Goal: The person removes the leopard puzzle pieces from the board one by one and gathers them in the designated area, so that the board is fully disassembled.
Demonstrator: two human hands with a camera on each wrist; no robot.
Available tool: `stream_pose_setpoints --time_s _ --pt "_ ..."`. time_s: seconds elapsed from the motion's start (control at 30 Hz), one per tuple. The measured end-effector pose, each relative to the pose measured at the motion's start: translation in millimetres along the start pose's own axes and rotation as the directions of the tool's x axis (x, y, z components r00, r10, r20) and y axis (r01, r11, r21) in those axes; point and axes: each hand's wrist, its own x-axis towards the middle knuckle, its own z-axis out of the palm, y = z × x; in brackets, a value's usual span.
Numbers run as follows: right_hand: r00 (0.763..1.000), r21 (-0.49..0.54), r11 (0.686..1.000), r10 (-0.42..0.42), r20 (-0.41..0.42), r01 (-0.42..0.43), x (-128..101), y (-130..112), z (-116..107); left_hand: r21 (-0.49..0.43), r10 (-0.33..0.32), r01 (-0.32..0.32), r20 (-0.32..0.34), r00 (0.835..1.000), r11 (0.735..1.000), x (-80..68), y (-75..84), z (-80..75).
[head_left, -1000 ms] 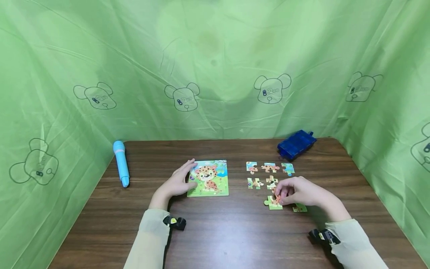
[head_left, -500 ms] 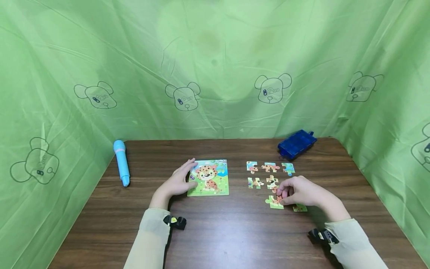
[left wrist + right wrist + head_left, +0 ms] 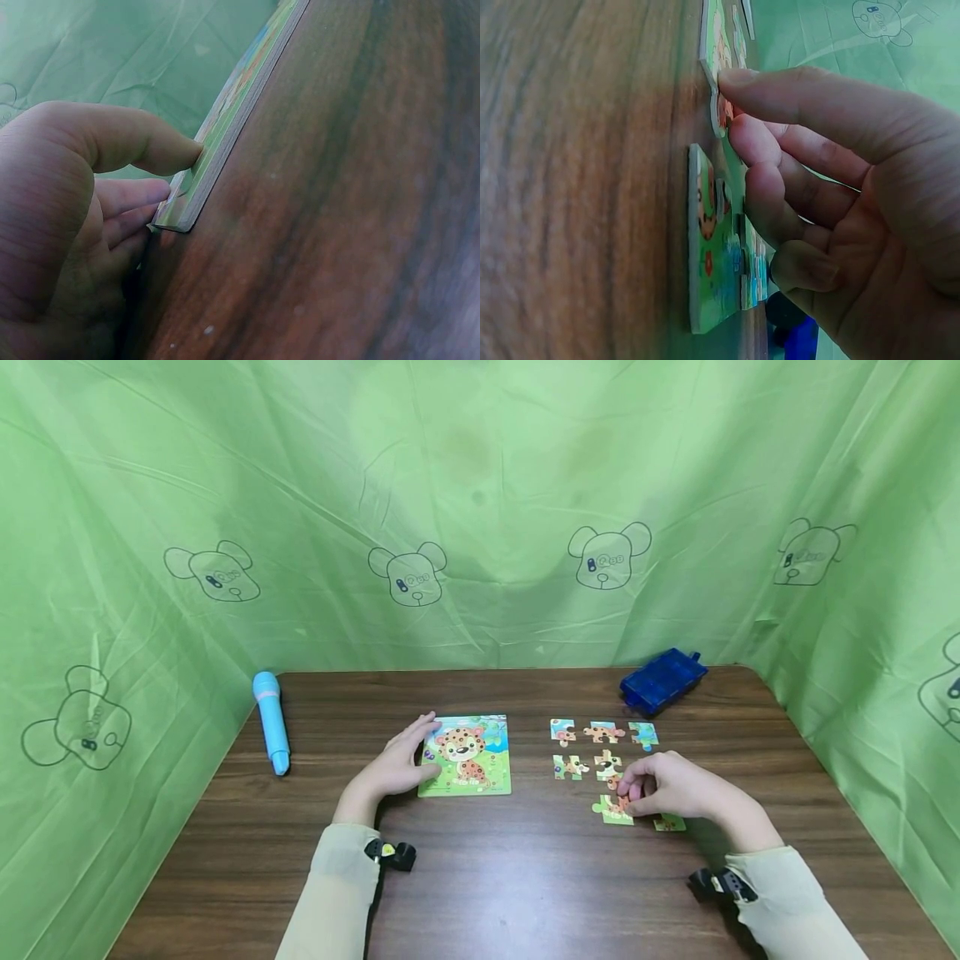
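My left hand (image 3: 390,771) rests at the left edge of a square picture board (image 3: 472,758) showing a cartoon leopard. In the left wrist view the thumb lies on the printed face and the other fingers extend along the edge. My right hand (image 3: 675,787) pinches a green and orange puzzle piece (image 3: 613,812) between thumb and fingertips, low over the table. Just right of that piece, another green puzzle piece (image 3: 712,277) lies flat, partly covered by the hand in the head view. Above the hand, a leopard-face piece (image 3: 607,765) touches or nearly meets the fingertips.
More jigsaw pieces (image 3: 603,732) lie in rows beyond the right hand. A dark blue plastic case (image 3: 663,682) stands at the back right. A light blue toy microphone (image 3: 272,722) lies at the far left edge. Green cloth (image 3: 480,527) hangs around the wooden table (image 3: 465,885).
The right hand and its pinched piece have shifted very slightly to the right since the first frame. The left hand and the board stay put.
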Motion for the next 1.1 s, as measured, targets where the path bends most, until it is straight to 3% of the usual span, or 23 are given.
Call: stream_pose_setpoints --time_s 0.33,0.67,0.93,1.1 --pt "0.997 -0.038 0.999 -0.038 -0.067 0.036 3.0 -12.9 -1.3 0.0 0.004 -0.004 0.0 1.0 1.0 0.1 -2.0 -0.6" --pt "0.97 -0.003 0.999 -0.049 -0.239 0.05 29.0 -51.1 22.4 -0.013 -0.009 0.009 0.008 1.0 1.0 -1.0 0.9 -0.8" --pt "0.977 0.062 0.997 -0.025 -0.211 0.039 63.4 -83.0 38.3 -0.009 -0.021 0.021 0.011 1.0 1.0 -1.6 1.5 0.7" --pt "0.976 0.049 0.997 -0.041 -0.212 0.053 84.5 -102.6 44.0 -0.016 -0.032 0.033 0.014 0.999 0.999 -2.6 1.5 -0.1"
